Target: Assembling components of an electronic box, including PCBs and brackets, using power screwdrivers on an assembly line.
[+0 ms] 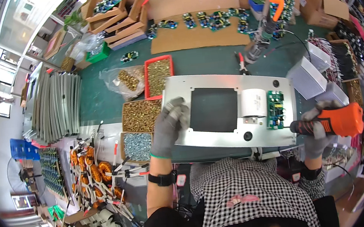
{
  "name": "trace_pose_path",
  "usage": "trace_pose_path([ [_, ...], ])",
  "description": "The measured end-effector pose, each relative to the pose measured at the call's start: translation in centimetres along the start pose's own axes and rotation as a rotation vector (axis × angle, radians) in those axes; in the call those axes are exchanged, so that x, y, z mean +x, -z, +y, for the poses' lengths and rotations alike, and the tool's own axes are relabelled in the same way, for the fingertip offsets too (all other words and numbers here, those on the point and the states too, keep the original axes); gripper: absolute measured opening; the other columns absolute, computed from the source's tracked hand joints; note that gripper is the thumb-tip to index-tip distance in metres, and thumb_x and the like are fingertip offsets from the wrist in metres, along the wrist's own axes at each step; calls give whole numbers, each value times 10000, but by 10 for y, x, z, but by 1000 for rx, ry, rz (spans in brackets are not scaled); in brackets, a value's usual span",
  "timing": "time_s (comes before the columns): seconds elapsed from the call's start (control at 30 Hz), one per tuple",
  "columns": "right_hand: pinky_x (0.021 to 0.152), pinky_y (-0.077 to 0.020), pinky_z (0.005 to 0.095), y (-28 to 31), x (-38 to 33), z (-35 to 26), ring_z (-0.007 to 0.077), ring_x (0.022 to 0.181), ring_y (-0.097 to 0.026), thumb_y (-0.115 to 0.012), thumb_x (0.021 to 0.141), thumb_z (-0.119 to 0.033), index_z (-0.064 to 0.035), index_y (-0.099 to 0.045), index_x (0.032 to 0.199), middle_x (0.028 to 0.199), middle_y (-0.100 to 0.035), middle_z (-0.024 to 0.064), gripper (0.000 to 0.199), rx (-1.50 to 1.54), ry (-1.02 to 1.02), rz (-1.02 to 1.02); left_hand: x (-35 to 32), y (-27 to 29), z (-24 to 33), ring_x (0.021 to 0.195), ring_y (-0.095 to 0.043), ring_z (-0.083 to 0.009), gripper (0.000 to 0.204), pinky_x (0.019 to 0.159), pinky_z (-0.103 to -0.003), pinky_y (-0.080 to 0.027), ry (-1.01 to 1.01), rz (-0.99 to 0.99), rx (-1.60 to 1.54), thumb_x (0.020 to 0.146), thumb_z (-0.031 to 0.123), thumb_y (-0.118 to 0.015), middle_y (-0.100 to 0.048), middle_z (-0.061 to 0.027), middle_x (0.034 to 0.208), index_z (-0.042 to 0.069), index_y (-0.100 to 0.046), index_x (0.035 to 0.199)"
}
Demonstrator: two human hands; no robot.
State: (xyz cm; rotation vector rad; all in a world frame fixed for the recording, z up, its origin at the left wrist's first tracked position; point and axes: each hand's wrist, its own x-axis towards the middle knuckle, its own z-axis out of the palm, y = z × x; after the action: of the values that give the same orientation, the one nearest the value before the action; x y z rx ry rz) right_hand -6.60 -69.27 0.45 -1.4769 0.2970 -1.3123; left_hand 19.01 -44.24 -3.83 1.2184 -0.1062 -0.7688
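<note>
"Right fingers (pixel 318 130)?"
"Wrapped round the orange tool (pixel 341 121), probably for steadiness."
"Left fingers (pixel 176 110)?"
"Curled over the metal plate (pixel 181 86) beneath them; pinching anything, I can't tell."
"Beyond them?"
"A red tray (pixel 146 81) of small parts (pixel 160 76), likely for reach."

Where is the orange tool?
In the head view, the orange power tool is at the right, in the gloved right hand, pointing toward the green circuit board on the metal plate.

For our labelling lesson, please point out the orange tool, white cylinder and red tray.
Orange tool (pixel 345 120): head view, on its body.
White cylinder (pixel 253 102): head view, on its side.
Red tray (pixel 146 80): head view, on its left rim.
</note>
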Motion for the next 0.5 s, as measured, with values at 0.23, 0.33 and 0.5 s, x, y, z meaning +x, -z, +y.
trace_pose_path([
  [0.23,574,-498,312,-5,3,-5,171,646,-552,-564,693,-107,-13,-315,1297,1061,-518,156,660,-52,45,50,107,123,13,677,-566,-88,296,554,-236,-485,-168,246,577,862,134,-556,-613,-68,882,23,-567,1136],
  [0.33,577,-500,313,0,-8,-6,171,633,-549,-568,688,-108,-12,-315,1288,1060,-523,159,658,-143,43,56,164,138,-1,754,-635,-241,280,685,-346,-516,-99,246,1222,836,169,-566,-643,-113,892,103,-602,1107],
  [0.5,588,-511,310,-18,-8,-3,175,648,-583,-674,754,-128,-44,-322,1258,1066,-539,147,621,-155,136,-2,204,143,-18,905,-592,-346,187,768,-455,-468,-281,301,1816,797,171,-541,-614,-167,944,97,-615,952],
])
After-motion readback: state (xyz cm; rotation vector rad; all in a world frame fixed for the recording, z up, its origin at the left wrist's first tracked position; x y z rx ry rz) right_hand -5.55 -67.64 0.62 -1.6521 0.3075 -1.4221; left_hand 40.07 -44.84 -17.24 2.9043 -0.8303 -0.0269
